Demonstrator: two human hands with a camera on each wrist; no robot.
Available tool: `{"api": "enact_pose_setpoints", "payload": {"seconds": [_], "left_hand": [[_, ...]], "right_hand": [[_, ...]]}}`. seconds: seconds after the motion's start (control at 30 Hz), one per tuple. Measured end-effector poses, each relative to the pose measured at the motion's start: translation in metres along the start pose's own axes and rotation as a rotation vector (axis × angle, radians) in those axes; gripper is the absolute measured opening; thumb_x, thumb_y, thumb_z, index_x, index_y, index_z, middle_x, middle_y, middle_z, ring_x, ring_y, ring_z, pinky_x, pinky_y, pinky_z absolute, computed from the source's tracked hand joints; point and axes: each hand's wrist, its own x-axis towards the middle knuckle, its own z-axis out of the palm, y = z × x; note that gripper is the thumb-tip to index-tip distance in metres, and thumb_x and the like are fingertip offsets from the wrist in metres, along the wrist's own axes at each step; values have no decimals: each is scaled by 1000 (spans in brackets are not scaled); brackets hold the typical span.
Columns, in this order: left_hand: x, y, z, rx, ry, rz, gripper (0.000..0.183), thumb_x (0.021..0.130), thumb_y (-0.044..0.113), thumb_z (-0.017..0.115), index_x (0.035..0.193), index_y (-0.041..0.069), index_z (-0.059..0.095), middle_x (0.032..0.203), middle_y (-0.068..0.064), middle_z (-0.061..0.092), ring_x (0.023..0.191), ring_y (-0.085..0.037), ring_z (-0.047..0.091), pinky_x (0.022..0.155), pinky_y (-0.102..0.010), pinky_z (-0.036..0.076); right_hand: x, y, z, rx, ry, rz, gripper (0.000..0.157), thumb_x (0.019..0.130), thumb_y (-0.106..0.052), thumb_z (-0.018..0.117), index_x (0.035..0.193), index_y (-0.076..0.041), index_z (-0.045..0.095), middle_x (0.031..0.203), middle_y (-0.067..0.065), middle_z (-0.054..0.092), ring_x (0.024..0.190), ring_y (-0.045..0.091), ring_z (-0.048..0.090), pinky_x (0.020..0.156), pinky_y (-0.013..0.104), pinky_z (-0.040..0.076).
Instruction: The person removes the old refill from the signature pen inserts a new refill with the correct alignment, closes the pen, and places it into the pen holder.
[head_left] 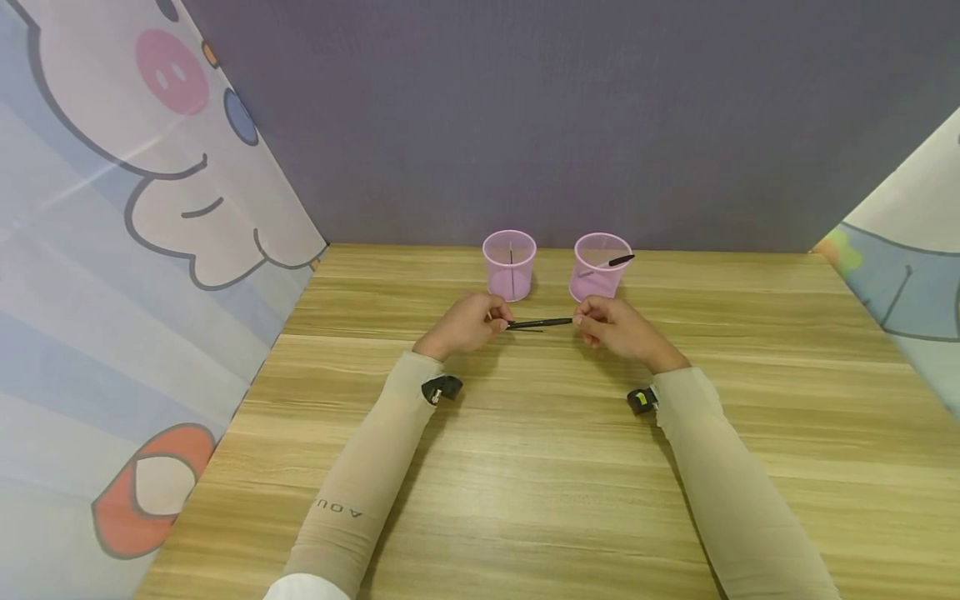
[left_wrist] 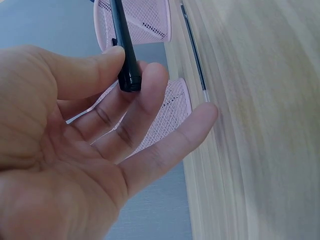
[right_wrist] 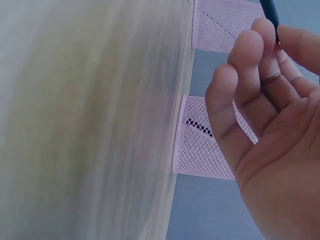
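Note:
A black pen (head_left: 543, 322) is held level above the table between both hands. My left hand (head_left: 472, 323) pinches one end between thumb and fingers, the other fingers spread loosely in the left wrist view. At the pen's pointed end, my right hand (head_left: 617, 327) pinches the tip (right_wrist: 278, 44) with thumb and forefinger. A thin dark refill (left_wrist: 195, 47) with a clear end lies on the table just below the pen. Behind the hands stand two pink mesh pen cups. The left cup (head_left: 498, 279) holds a thin dark stick; the right cup (head_left: 587, 287) holds a pen (head_left: 621, 260) leaning out.
The wooden table (head_left: 525, 483) meets a grey panel (head_left: 525, 125) right behind the cups. A cartoon-printed curtain (head_left: 90, 333) hangs along the left edge, and similar printed cloth (head_left: 915, 283) is at the right.

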Motion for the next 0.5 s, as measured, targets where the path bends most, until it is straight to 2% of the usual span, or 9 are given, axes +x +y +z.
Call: {"api": "enact_pose_setpoints", "payload": {"seconds": [0.33, 0.5], "left_hand": [[0, 3, -1, 2, 44, 9, 11, 100, 9, 63, 105, 9, 73, 95, -5, 71, 86, -17, 64, 80, -31, 53], [1, 4, -1, 3, 74, 25, 12, 100, 9, 63, 105, 7, 74, 93, -5, 71, 83, -17, 63, 77, -31, 53]], "right_hand": [[-1, -1, -1, 17, 28, 3, 18, 104, -12, 59, 105, 6, 61, 81, 20, 62, 66, 23, 60, 55, 32, 53], [0, -2, -2, 13, 39, -11, 17, 103, -11, 61, 106, 6, 63, 82, 20, 63, 65, 22, 60, 55, 32, 53]]}}
